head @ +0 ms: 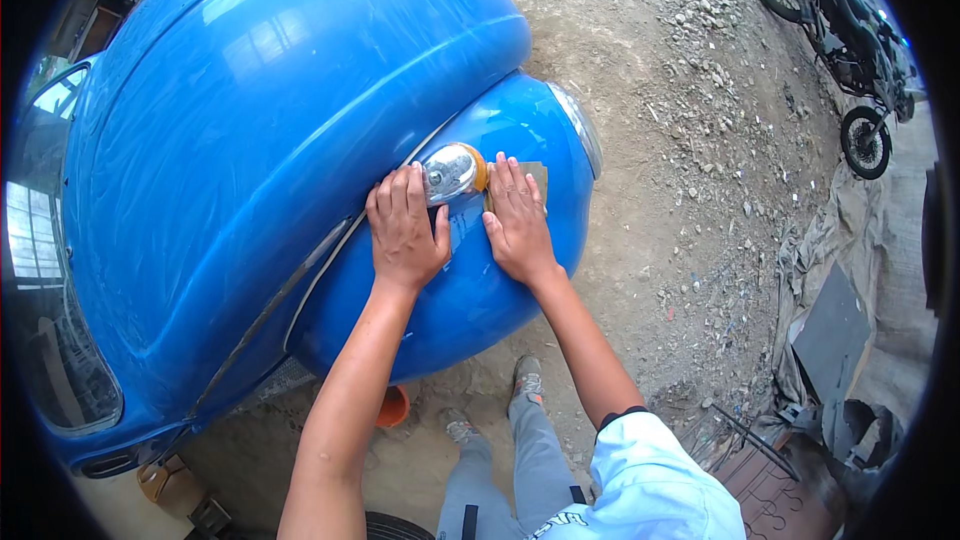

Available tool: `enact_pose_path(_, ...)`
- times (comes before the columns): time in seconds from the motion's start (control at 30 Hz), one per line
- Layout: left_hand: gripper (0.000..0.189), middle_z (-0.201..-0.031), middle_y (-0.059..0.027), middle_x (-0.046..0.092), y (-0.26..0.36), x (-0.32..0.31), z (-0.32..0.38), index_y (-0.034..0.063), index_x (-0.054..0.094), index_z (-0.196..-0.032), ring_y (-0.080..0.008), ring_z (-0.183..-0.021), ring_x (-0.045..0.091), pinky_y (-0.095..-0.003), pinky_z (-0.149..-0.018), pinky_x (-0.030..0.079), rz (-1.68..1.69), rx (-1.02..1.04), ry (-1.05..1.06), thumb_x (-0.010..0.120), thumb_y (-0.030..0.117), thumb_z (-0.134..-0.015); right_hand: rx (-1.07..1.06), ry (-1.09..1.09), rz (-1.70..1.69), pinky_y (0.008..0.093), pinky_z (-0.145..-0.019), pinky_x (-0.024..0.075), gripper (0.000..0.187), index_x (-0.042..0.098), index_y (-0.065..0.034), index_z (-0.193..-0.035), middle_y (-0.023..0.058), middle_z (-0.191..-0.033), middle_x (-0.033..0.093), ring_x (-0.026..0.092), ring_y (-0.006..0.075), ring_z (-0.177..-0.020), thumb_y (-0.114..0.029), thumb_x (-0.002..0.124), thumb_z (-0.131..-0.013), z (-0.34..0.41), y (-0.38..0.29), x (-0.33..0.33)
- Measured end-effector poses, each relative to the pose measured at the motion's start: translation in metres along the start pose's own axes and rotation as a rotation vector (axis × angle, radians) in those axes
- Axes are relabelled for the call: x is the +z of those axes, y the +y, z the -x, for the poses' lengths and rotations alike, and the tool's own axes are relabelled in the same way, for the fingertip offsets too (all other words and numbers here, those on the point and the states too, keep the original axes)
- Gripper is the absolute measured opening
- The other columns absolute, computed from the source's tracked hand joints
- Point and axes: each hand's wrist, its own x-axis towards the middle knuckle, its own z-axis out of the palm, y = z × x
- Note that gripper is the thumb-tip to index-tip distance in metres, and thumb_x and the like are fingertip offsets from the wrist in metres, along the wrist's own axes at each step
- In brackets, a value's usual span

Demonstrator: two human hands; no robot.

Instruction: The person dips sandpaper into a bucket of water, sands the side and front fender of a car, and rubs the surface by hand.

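Observation:
My left hand point(405, 229) rests with bent fingers on the blue car fender point(457, 307), its fingertips at the rear end of a chrome turn signal housing point(448, 171) with an amber lens point(478, 167). To the right of the lens, my right hand point(517, 221) lies flat, fingers together, over a tan sheet point(537, 174), probably sandpaper, on the fender. Most of the sheet's middle is hidden under my fingers. A chrome-rimmed headlight point(577, 127) sits at the fender's front edge.
The blue car hood point(247, 142) rises at the left beside the fender. An orange bucket point(393, 406) is on the ground below. Gravel point(705, 67) and a motorcycle point(844, 37) lie off to the right. A grey panel point(832, 334) and crumpled cloth point(847, 210) are at the far right.

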Motion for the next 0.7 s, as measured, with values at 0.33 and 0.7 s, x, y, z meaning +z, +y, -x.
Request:
enact_pose_path(0.33,0.070,-0.132,-0.0213,0.050,0.010,0.006,-0.007,-0.0042,0.041,-0.141,-0.0364,-0.126,0.045,-0.0484,-0.109,0.032,0.009,-0.047,-0.022,0.066,0.027,-0.083,0.064,0.056,0.077,0.0488,-0.123,0.0204,0.057,0.041,-0.0089,-0.152,0.0159,-0.160,0.036,0.029,0.0330,-0.150,-0.022,0.046,-0.097,-0.069,0.056,-0.003)
enact_pose_path(0.7,0.069,-0.128,-0.0196,0.050,0.020,0.007,-0.016,-0.0032,0.041,-0.140,-0.0356,-0.123,0.046,-0.0498,-0.108,0.034,0.011,-0.033,-0.034,0.064,0.030,-0.084,0.199,-0.031,0.130,0.0435,-0.122,0.0239,0.052,0.045,-0.0057,-0.150,0.0178,-0.159,0.037,0.034,0.0330,-0.147,-0.024,0.043,-0.101,-0.123,0.104,-0.018)
